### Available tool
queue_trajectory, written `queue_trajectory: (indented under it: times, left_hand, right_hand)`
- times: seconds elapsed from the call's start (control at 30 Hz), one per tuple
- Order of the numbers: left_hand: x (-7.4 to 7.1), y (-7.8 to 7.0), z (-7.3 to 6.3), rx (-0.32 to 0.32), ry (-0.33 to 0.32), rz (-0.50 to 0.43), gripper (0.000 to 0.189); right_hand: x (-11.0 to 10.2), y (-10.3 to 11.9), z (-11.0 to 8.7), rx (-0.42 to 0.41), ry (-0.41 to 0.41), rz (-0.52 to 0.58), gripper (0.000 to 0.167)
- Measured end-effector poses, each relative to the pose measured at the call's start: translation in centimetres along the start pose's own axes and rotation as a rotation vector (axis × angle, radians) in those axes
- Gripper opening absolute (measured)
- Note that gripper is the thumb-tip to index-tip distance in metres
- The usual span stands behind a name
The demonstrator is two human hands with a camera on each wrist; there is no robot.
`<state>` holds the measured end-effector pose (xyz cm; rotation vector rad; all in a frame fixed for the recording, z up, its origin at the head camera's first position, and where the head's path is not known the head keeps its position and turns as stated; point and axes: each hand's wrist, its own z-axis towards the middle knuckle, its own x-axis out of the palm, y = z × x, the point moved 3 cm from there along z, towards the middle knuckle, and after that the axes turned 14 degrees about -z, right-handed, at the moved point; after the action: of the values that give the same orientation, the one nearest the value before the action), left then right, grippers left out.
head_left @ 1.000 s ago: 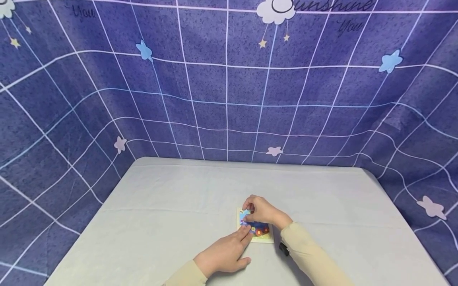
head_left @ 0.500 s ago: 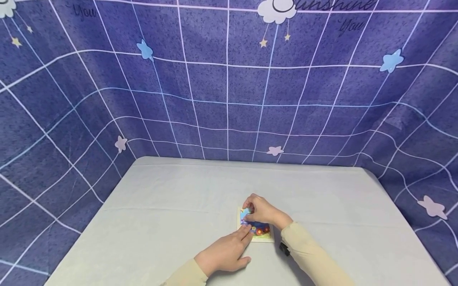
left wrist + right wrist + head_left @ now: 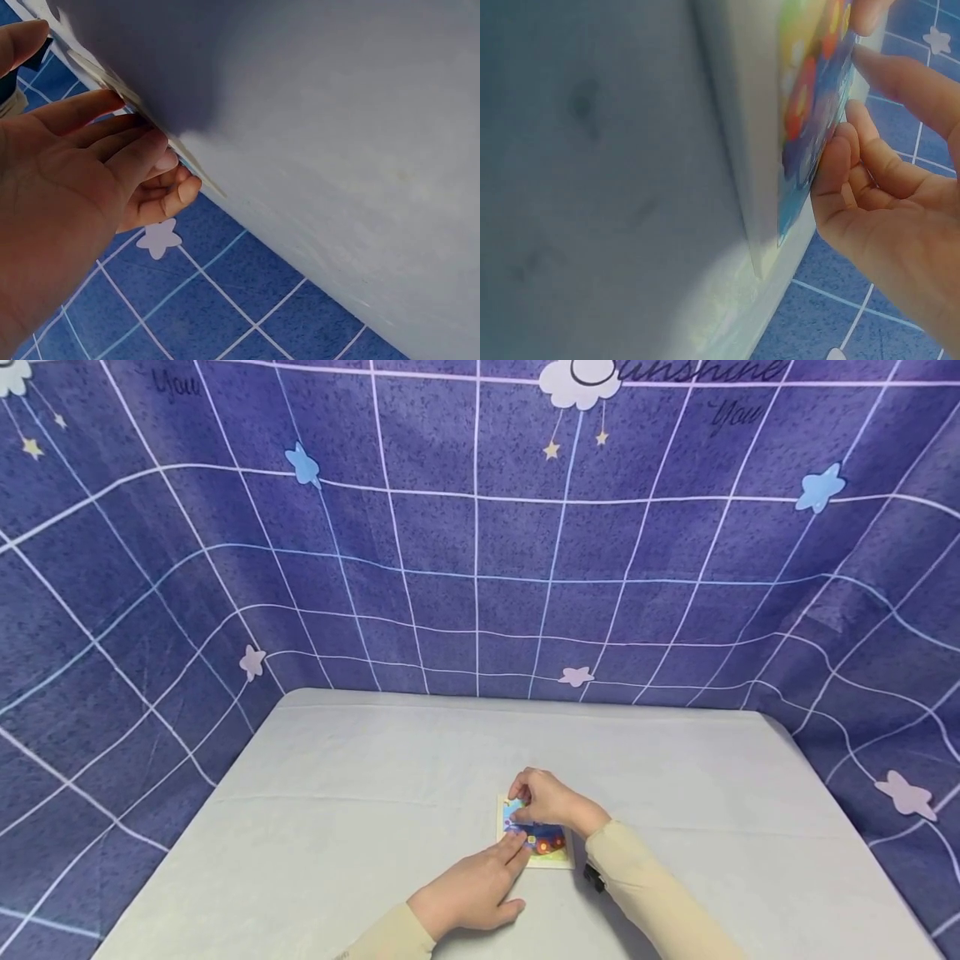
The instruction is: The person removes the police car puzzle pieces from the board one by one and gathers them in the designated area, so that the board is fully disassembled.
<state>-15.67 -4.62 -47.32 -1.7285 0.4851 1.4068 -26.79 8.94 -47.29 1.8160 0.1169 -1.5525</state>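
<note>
A small picture board (image 3: 555,859) lies flat on the table, pale-rimmed and bright like a jigsaw puzzle: blue ground, red flowers, yellow-green base. My left hand (image 3: 471,887) comes from the front left, its fingers straight and their tips resting on the board's lower left. Over the upper half arches my right hand (image 3: 551,800), thumb and forefinger bent and spaced apart on the picture. In the right wrist view its fingertips (image 3: 832,161) touch the picture (image 3: 810,97); I cannot tell if a loose piece sits between them. The left wrist view shows the board's thin edge (image 3: 206,176).
A pale cloth covers the table (image 3: 360,760). Behind it and along both sides hangs a blue curtain (image 3: 435,527) with white grid lines, stars and clouds. A small black object (image 3: 594,878) shows beneath the right sleeve (image 3: 648,885).
The right wrist and forearm have shifted very slightly upward. Both hands otherwise keep their places on the board.
</note>
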Motion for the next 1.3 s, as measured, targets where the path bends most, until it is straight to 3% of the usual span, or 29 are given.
queue_trajectory:
  times: [0.27,0.43,0.67,1.03,1.3]
  left_hand:
    - [0.0,0.0,0.0,0.019,-0.004,0.002,0.064]
    - [0.0,0.0,0.0,0.0,0.007,-0.011,0.064]
    - [-0.1,-0.1,0.0,-0.01,0.015,-0.02,0.064]
    - [-0.2,0.0,0.0,-0.019,0.021,-0.037,0.063]
    - [0.0,0.2,0.0,-0.019,0.018,-0.054,0.064]
  right_hand:
    - [0.2,0.0,0.0,0.07,0.062,0.006,0.025]
    - [0.3,-0.2,0.0,0.085,0.068,0.029,0.026]
    - [0.2,-0.5,-0.1,0.052,0.027,0.047,0.025]
    - [0.1,-0.8,-0.5,-0.06,-0.04,0.203,0.023]
    - [0.3,-1.6,-0.5,-0.051,-0.024,0.332,0.021]
